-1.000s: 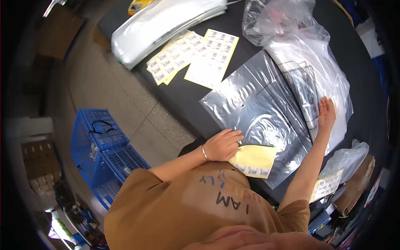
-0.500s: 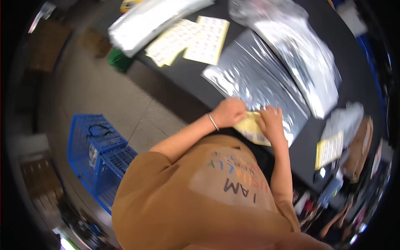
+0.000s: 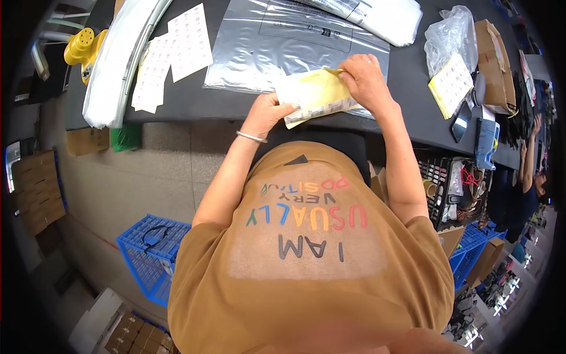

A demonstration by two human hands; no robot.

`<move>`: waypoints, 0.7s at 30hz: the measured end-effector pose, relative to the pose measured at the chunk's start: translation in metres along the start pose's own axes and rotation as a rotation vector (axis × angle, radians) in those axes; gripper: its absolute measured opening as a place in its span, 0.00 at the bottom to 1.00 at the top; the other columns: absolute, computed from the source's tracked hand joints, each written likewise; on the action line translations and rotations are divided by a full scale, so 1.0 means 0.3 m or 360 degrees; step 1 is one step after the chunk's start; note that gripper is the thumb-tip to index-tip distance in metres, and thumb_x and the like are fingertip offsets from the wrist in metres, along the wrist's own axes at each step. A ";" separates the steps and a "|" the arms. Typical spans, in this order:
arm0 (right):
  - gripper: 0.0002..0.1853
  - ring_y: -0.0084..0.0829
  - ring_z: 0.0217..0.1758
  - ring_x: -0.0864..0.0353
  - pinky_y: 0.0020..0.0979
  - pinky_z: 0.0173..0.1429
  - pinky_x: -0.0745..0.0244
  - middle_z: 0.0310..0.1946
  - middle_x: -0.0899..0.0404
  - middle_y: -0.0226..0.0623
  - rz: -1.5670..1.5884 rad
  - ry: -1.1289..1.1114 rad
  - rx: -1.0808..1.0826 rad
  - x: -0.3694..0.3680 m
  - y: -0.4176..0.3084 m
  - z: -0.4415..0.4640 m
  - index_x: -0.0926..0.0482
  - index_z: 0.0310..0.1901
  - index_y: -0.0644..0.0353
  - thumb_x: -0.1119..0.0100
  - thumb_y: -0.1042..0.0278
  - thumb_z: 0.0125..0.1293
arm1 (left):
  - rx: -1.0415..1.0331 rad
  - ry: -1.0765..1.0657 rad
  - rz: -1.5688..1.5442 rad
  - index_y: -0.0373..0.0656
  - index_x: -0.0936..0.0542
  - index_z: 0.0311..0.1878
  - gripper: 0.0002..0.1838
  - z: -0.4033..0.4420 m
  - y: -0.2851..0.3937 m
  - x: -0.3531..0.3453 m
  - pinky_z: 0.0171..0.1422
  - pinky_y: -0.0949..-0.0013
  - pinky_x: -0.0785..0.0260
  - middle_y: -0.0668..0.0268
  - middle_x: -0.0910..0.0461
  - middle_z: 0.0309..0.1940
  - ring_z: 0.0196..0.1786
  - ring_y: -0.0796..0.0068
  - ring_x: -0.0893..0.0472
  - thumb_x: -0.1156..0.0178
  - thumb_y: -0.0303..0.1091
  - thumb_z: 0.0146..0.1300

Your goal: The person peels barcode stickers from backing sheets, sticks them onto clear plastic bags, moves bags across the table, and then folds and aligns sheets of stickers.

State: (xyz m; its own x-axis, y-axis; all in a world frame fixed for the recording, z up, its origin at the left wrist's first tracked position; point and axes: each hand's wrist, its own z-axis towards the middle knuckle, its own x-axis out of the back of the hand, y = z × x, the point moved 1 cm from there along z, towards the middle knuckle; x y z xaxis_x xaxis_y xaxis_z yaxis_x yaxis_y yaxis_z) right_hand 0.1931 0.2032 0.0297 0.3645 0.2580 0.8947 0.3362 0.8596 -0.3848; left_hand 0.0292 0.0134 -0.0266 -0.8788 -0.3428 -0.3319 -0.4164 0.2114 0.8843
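Observation:
A sheet of barcode stickers with yellow backing (image 3: 321, 88) is bent over between my hands at the table's near edge. My left hand (image 3: 268, 115) pinches its lower left end, thumb on top. At the upper right edge, the fingers of my right hand (image 3: 365, 79) are closed on the sheet. Beneath and beyond it lies a clear plastic bag (image 3: 250, 44), flat, with a printed warning box. Two more sticker sheets, one upright (image 3: 190, 41) and one tilted (image 3: 151, 74), lie left of the bag.
Stacked plastic bags lie at left (image 3: 112, 76) and at the back (image 3: 389, 20). A yellow tool (image 3: 82, 47) sits at the far left. To the right are a sticker stack (image 3: 453, 85), a phone (image 3: 461, 121) and a cardboard box (image 3: 494, 65). Blue crates (image 3: 153, 259) stand below.
The sticker sheet has been lifted and turned, so its folded yellow side and barcodes show more. My view has swung round, and both hands appear higher in it.

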 end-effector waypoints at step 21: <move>0.06 0.38 0.37 0.23 0.38 0.44 0.32 0.29 0.22 0.33 0.0391 0.0619 -0.0080 -0.165 -0.237 -0.074 0.22 0.30 0.57 0.35 0.73 0.51 | -0.0469 0.0628 0.0592 0.35 0.18 0.44 0.11 -0.022 -0.001 -0.135 0.40 0.73 0.27 0.64 0.16 0.33 0.35 0.83 0.21 0.38 0.29 0.58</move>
State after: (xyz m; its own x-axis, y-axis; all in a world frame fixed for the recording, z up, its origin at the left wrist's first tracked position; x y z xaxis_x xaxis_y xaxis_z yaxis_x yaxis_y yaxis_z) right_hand 0.1706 0.1196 0.0078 0.7342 0.2587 0.6278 0.2373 0.7685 -0.5942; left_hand 0.0664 0.0212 -0.0115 -0.7769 -0.6194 0.1126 0.0326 0.1391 0.9897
